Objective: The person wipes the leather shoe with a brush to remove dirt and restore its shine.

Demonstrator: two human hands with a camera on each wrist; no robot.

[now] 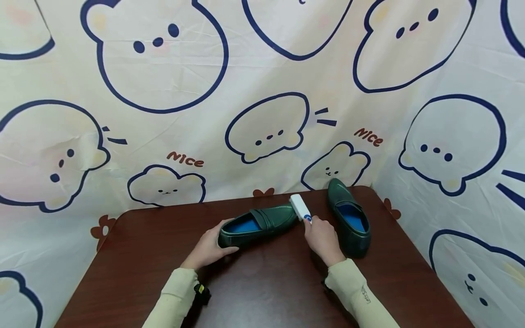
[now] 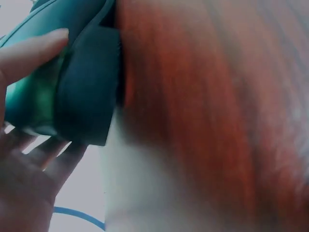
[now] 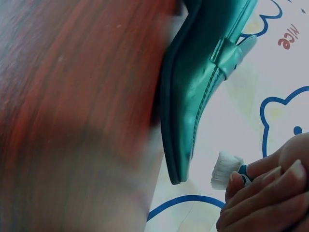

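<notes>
A dark green loafer (image 1: pixel 262 223) with a blue insole is gripped at the heel by my left hand (image 1: pixel 209 246), its toe pointing right. In the left wrist view the thumb lies along one side of the heel (image 2: pixel 89 87) and the fingers curl round the other. My right hand (image 1: pixel 323 238) holds a white brush (image 1: pixel 301 207) beside the loafer's toe. The right wrist view shows the brush's white bristles (image 3: pixel 225 169) facing the toe (image 3: pixel 177 164), with a gap between them. Close to the right hand stands the matching green loafer (image 1: pixel 348 218), upright.
Both loafers are at a dark brown wooden table (image 1: pixel 254 291). A white cloth (image 1: pixel 262 73) with blue-outlined cartoon bears hangs behind the table and along its sides. The second loafer's toe reaches the table's back edge.
</notes>
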